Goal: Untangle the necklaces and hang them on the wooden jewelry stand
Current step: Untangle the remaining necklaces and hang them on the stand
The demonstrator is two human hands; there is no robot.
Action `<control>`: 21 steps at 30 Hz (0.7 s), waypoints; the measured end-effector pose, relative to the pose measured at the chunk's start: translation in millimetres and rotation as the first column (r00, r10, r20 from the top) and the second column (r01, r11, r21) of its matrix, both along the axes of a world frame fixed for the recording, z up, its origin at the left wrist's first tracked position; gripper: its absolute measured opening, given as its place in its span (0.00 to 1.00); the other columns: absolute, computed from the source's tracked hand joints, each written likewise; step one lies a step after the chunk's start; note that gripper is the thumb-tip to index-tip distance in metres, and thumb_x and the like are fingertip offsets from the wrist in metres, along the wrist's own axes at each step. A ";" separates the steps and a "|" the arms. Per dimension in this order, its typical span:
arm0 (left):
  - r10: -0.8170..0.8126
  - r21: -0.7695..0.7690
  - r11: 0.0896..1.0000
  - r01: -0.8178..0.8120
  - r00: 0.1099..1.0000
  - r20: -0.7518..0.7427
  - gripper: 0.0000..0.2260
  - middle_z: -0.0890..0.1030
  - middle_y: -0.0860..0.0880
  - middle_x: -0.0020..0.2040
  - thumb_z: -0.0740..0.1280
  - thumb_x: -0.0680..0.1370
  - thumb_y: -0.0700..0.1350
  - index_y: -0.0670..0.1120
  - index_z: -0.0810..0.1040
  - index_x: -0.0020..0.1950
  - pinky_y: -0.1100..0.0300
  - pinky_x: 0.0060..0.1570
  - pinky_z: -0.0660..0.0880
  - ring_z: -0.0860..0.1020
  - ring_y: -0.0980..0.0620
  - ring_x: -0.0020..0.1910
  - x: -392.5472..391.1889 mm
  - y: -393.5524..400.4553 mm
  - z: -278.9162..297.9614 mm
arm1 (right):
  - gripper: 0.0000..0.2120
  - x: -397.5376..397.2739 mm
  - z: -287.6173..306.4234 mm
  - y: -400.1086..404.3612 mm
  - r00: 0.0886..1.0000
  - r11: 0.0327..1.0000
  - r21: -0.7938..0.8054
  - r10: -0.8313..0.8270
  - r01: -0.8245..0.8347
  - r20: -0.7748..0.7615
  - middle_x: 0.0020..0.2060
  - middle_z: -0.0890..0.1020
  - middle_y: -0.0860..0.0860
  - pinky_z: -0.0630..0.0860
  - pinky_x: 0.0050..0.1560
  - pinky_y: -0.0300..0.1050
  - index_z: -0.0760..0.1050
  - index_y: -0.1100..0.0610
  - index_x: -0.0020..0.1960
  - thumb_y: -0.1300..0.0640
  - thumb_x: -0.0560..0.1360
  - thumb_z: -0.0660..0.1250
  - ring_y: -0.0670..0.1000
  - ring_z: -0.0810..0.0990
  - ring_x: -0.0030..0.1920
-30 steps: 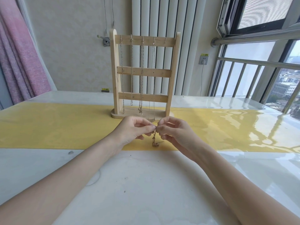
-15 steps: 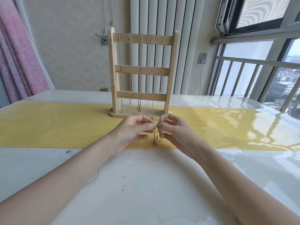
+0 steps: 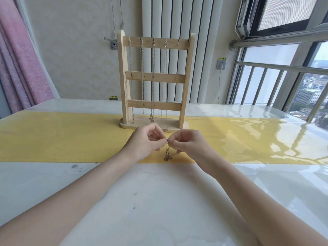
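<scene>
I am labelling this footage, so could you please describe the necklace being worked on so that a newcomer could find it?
Start at the tall wooden jewelry stand on the yellow table runner. Just in front of its base, the left hand and right hand pinch a thin gold chain necklace. Unlike the chains on the stand, it dangles bunched between fingertips.

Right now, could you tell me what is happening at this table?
A person is working on a tangled necklace, pinching its top between the left hand and the right hand above the yellow runner, while its knotted end dangles below. Behind the hands stands the wooden jewelry stand, with four chains already hanging from the top bar's hooks and the rightmost hook free.
</scene>
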State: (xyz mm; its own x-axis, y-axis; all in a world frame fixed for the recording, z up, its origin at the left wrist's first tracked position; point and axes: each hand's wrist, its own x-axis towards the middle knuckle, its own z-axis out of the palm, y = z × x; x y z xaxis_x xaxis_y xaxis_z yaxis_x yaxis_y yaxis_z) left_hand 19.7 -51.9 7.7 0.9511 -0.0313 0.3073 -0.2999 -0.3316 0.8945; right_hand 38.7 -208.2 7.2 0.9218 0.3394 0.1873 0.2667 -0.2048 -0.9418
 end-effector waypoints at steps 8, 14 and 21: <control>-0.054 -0.105 0.993 0.048 0.997 -0.060 0.10 0.77 0.50 0.37 0.68 0.73 0.32 0.45 0.73 0.40 0.68 0.33 0.74 0.75 0.59 0.33 1.1 2.8 1.4 | 0.08 0.5 0.0 -3.0 0.995 0.991 0.112 0.083 -0.076 -0.059 0.31 0.75 0.50 0.71 0.39 0.39 0.78 0.59 0.37 0.63 0.75 0.69 0.47 0.72 0.34; -0.116 -0.004 0.993 0.116 0.990 -0.085 0.10 0.75 0.49 0.38 0.66 0.74 0.31 0.46 0.71 0.42 0.67 0.32 0.72 0.73 0.57 0.33 -0.5 0.1 2.9 | 0.10 0.5 0.4 -2.4 0.995 0.995 0.048 0.087 -0.086 -0.039 0.28 0.74 0.48 0.71 0.37 0.37 0.76 0.59 0.35 0.66 0.75 0.67 0.47 0.70 0.32; -0.052 0.441 0.897 0.024 0.997 0.052 0.10 0.71 0.61 0.24 0.70 0.70 0.41 0.50 0.69 0.41 0.67 0.28 0.61 0.67 0.61 0.26 -8.1 -7.2 2.2 | 0.07 -3.3 1.5 -3.5 0.996 0.987 -0.134 0.089 -0.088 0.002 0.32 0.73 0.54 0.65 0.37 0.39 0.75 0.61 0.38 0.66 0.75 0.65 0.48 0.67 0.33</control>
